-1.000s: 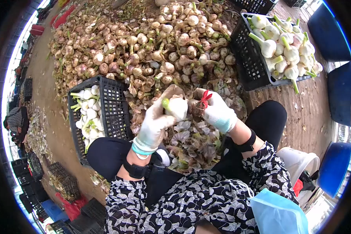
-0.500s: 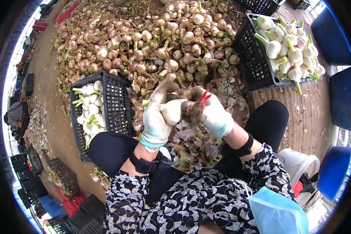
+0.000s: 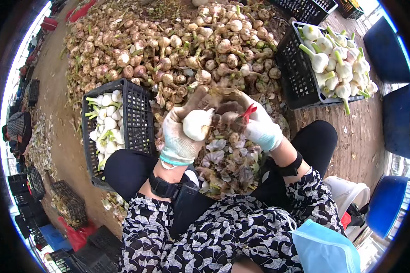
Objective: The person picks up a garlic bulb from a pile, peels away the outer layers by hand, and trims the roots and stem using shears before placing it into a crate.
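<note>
Head: garlic bulb (image 3: 197, 125) (smooth, round)

Looks like a produce-packing shed, judging by a broad heap of garlic (image 3: 168, 50) on the brown floor (image 3: 50, 82), black crates (image 3: 139, 118) of white bulbs (image 3: 107, 123), blue tubs (image 3: 389, 204) along the floor's right edge, more crates (image 3: 73, 207) toward its left.

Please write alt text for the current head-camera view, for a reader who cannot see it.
A gloved left hand holds a white garlic bulb beside the gloved right hand, above loose papery skins. A heap of brownish garlic spreads beyond, with black crates of whiter bulbs on either side.
</note>
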Demonstrator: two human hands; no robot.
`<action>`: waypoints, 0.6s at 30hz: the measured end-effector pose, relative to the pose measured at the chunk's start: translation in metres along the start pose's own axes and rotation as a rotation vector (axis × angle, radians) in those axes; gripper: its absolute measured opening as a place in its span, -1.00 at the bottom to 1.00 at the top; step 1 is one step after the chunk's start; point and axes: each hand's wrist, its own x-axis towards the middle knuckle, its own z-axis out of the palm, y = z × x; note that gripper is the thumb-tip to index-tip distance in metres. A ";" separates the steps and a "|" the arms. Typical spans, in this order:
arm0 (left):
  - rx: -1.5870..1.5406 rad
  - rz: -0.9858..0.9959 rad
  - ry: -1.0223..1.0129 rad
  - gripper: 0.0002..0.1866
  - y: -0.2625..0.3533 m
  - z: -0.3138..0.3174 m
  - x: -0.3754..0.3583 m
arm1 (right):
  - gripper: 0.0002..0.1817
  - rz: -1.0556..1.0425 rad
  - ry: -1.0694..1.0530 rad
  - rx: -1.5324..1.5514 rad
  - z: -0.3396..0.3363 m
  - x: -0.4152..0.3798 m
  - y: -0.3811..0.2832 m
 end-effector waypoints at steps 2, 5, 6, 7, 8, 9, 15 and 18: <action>0.112 -0.094 -0.031 -0.62 0.001 -0.014 0.001 | -0.66 -0.132 0.056 -0.181 0.006 0.003 0.018; -0.024 0.008 -0.146 -0.67 0.004 -0.038 0.009 | -0.80 -0.235 0.141 -0.348 0.042 -0.005 0.005; -0.018 0.128 0.033 -0.70 0.006 -0.022 -0.002 | -0.80 -0.391 -0.055 -0.573 0.044 -0.014 0.002; 0.093 0.260 0.277 -0.65 0.009 -0.014 0.000 | -0.83 -0.471 -0.194 -0.571 0.054 -0.026 -0.001; -0.019 0.204 0.152 -0.62 0.011 -0.008 -0.002 | -0.85 -0.298 -0.297 -0.640 0.048 -0.029 0.005; -0.137 0.146 0.026 -0.59 0.013 0.000 -0.007 | -0.87 -0.119 -0.396 -0.708 0.034 -0.033 0.017; 0.106 0.247 0.132 -0.59 0.005 -0.017 -0.009 | -0.81 -0.218 0.078 -0.565 0.049 -0.001 -0.002; 0.240 0.456 0.290 -0.65 0.030 -0.007 -0.019 | -0.87 -0.273 0.101 -0.826 0.018 0.024 0.008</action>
